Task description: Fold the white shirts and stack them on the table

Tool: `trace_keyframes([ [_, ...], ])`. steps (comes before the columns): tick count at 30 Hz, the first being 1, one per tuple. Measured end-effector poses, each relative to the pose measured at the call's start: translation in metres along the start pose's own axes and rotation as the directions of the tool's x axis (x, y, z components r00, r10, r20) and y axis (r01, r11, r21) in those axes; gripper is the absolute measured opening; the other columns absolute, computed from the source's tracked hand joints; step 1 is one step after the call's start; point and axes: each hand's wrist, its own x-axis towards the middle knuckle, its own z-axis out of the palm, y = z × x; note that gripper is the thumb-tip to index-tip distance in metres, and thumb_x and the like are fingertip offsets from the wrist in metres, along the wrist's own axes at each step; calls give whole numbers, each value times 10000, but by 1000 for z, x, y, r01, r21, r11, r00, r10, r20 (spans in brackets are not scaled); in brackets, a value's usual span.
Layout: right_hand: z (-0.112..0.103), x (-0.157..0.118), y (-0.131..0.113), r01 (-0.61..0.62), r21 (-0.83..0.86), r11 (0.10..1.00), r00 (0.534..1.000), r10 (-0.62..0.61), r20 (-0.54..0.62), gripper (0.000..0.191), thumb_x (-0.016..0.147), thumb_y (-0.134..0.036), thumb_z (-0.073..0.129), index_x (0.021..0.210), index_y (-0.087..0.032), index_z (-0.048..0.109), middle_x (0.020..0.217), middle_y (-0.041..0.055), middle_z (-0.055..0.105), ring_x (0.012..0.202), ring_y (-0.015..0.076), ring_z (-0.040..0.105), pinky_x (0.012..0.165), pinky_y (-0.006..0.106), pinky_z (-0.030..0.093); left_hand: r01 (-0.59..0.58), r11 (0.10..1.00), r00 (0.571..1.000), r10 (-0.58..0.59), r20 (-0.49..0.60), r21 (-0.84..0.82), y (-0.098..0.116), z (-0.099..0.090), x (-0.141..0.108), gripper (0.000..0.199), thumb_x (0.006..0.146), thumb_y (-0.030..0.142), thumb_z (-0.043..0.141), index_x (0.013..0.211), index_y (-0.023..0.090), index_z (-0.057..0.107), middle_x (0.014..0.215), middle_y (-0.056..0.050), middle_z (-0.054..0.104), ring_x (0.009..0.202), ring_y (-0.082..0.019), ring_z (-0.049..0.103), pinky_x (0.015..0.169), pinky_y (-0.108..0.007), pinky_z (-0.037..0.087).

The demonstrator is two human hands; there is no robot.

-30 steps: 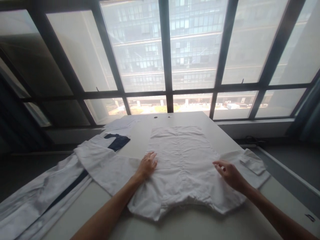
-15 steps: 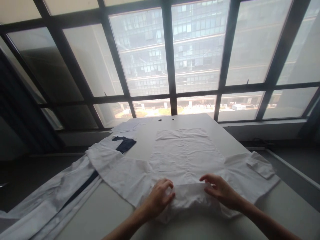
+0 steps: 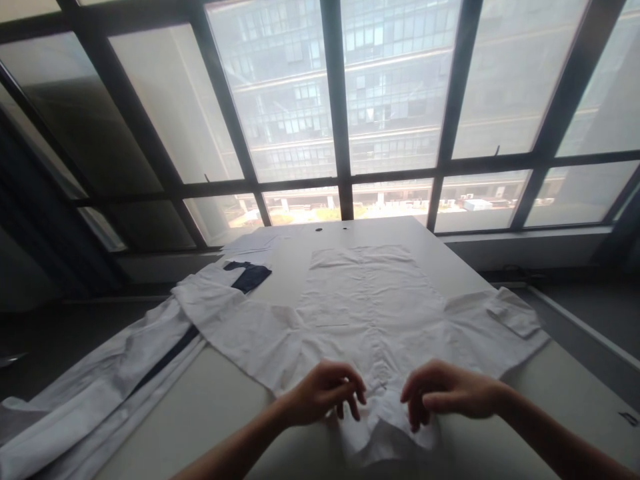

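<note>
A white shirt lies spread on the white table, its collar at the near end and its hem at the far end toward the windows. The left hand and right hand hang at either side of the shirt's collar, fingers loosely bent and pointing down; whether any fingertip pinches cloth I cannot tell. Left of the shirt runs a heap of white garments with a navy cloth near its far end, and the shirt's left sleeve reaches toward it. The shirt looks light, soft and limp, easily creased along the puckered centre strip, with a collar probably somewhat stiffer. The collar's two corners or the shoulder seams should give the surest hold; a lone pinch mid-body would likely bunch the fabric.
</note>
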Motion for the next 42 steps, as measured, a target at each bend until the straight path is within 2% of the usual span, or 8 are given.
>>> trace_keyframes([
  [2,6,9,7,68,-131,989,953,-103,-284,459,971,-537,536,1145,-149,708,976,143,758,910,257,720,826,418,572,-87,955,968,148,-202,283,-4,4,5,304,1001,427,552,1052,167,700,1007,-121,743,934,-238,727,794,-344,570],
  [4,11,18,16,58,-369,927,859,-235,-455,431,994,-482,500,1261,-192,676,1204,159,708,1141,287,656,989,472,516,-138,823,951,265,-158,551,-9,5,9,299,1002,347,546,1246,226,667,1270,-120,686,1230,-267,616,1059,-438,470],
  [10,13,18,37,-23,-762,647,990,-90,-105,771,959,-419,567,1613,-313,172,1685,83,132,1552,304,35,1231,590,14,-296,535,953,113,280,791,-17,5,7,813,944,507,607,1619,322,193,1659,-69,246,1528,-355,167,1222,-605,132],
  [18,3,8,23,-7,-742,671,999,-34,-41,993,831,-616,690,1607,-325,143,1685,94,57,1544,336,-21,1219,595,-40,-312,565,949,149,277,764,-3,6,3,765,898,449,661,1577,319,333,1647,-69,293,1515,-357,233,1231,-576,150],
  [24,12,3,-1,57,-713,699,987,-148,-66,698,912,-457,649,1549,-362,380,1653,54,271,1542,310,150,1237,580,88,-378,551,922,294,251,744,-2,10,2,353,885,392,685,1234,348,679,1192,-68,642,1168,-281,564,1091,-455,403],
  [34,28,9,16,68,-744,665,996,-88,12,954,840,-597,695,1598,-362,166,1676,94,80,1536,361,13,1185,649,-90,-454,594,890,271,366,665,-5,2,3,331,940,495,627,1215,318,677,1225,-80,643,1187,-279,543,1083,-424,387],
  [38,28,8,16,77,-739,669,995,-97,16,932,866,-577,676,1600,-350,148,1676,84,71,1536,355,6,1191,644,-82,-408,626,910,342,236,665,-13,0,6,272,993,294,512,1219,297,663,1159,-66,697,1103,-225,612,1058,-396,415],
  [42,15,11,19,7,-685,728,988,-111,-108,629,1026,-505,430,1594,-365,198,1674,41,149,1548,274,86,1237,577,25,-266,578,947,304,99,771,-26,-4,10,431,1024,330,468,1453,298,504,1456,-86,560,1387,-263,461,1183,-468,309],
])
